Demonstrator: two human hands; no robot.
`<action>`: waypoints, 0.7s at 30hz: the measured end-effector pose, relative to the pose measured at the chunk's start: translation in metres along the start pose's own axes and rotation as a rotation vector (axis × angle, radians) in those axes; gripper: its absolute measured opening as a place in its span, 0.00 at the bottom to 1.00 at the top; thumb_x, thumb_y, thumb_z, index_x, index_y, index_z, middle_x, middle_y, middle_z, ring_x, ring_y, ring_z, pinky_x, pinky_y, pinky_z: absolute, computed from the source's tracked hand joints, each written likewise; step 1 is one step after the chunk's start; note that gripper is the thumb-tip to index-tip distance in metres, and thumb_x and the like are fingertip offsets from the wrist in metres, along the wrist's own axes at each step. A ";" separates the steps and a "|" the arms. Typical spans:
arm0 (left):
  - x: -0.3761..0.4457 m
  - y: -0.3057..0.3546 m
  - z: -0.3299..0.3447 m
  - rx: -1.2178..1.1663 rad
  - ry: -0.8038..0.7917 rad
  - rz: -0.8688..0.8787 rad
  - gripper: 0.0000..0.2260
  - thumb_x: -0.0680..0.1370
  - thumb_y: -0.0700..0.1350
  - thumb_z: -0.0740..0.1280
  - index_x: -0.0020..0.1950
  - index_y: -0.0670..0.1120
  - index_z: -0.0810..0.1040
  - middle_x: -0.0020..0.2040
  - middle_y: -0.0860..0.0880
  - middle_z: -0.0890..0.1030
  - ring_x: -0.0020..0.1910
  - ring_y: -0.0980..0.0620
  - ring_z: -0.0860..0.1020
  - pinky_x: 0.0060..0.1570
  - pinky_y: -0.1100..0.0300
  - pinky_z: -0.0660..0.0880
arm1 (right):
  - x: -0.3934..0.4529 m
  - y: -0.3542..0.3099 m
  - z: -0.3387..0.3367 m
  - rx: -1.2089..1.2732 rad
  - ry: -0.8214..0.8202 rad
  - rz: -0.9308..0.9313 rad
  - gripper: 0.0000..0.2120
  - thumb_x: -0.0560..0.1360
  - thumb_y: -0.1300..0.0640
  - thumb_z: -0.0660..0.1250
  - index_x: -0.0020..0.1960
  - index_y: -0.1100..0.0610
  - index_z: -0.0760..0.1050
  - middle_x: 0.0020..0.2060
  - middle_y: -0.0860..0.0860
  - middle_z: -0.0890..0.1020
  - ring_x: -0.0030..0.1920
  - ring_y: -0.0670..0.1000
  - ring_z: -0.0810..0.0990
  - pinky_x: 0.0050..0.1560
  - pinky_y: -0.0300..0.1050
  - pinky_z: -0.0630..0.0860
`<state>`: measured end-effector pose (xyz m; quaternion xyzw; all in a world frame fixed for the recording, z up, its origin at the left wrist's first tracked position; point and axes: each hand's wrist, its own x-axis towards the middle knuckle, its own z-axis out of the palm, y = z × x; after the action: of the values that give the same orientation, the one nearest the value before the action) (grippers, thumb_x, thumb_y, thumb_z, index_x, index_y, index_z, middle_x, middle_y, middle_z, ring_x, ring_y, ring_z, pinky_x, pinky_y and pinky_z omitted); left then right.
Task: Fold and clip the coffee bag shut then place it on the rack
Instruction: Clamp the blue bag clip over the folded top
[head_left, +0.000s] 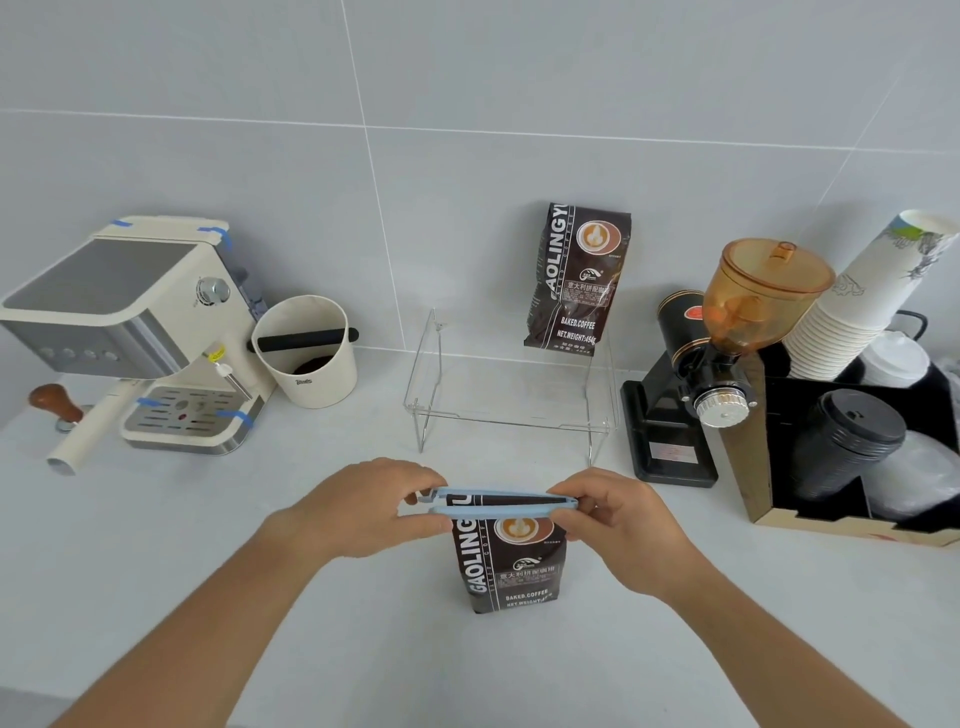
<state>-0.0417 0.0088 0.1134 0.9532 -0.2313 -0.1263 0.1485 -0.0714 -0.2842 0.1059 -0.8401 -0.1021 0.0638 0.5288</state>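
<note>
A dark brown coffee bag (506, 564) stands upright on the counter in front of me. A long light-blue clip (501, 506) lies across its folded top, its two arms still slightly apart with the bag's fold between them. My left hand (371, 506) pinches the clip's left, hinged end. My right hand (613, 525) holds the clip's right end. Behind the bag stands a clear acrylic rack (511, 387). A second coffee bag (576, 278) stands on its back right part and leans against the wall.
A cream espresso machine (140, 332) and a knock box (306, 353) stand at the left, with a tamper (54, 402) beside them. A black grinder (696, 374) with an amber hopper and a box of cups and lids (852, 410) stand at the right.
</note>
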 end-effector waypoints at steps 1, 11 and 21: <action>0.001 0.000 -0.001 0.032 -0.023 0.010 0.18 0.74 0.68 0.59 0.57 0.60 0.75 0.45 0.63 0.75 0.45 0.59 0.74 0.41 0.62 0.72 | 0.000 0.000 0.000 -0.007 0.001 0.000 0.18 0.73 0.64 0.72 0.42 0.39 0.81 0.41 0.49 0.83 0.38 0.54 0.81 0.44 0.55 0.83; 0.006 0.002 0.004 0.169 -0.048 0.092 0.16 0.80 0.60 0.57 0.41 0.50 0.68 0.32 0.55 0.68 0.35 0.51 0.70 0.34 0.57 0.63 | -0.001 0.003 -0.006 -0.314 -0.019 -0.131 0.07 0.74 0.58 0.72 0.52 0.54 0.83 0.36 0.39 0.78 0.40 0.43 0.78 0.41 0.26 0.73; 0.000 0.004 0.011 0.070 0.010 0.087 0.16 0.80 0.59 0.57 0.36 0.54 0.62 0.29 0.55 0.67 0.29 0.59 0.65 0.28 0.65 0.58 | -0.007 0.001 -0.003 -0.406 0.016 -0.237 0.03 0.74 0.59 0.71 0.48 0.54 0.82 0.36 0.48 0.80 0.39 0.45 0.75 0.36 0.25 0.69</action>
<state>-0.0470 0.0032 0.1042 0.9475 -0.2758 -0.1067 0.1214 -0.0777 -0.2891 0.1069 -0.9119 -0.2066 -0.0271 0.3535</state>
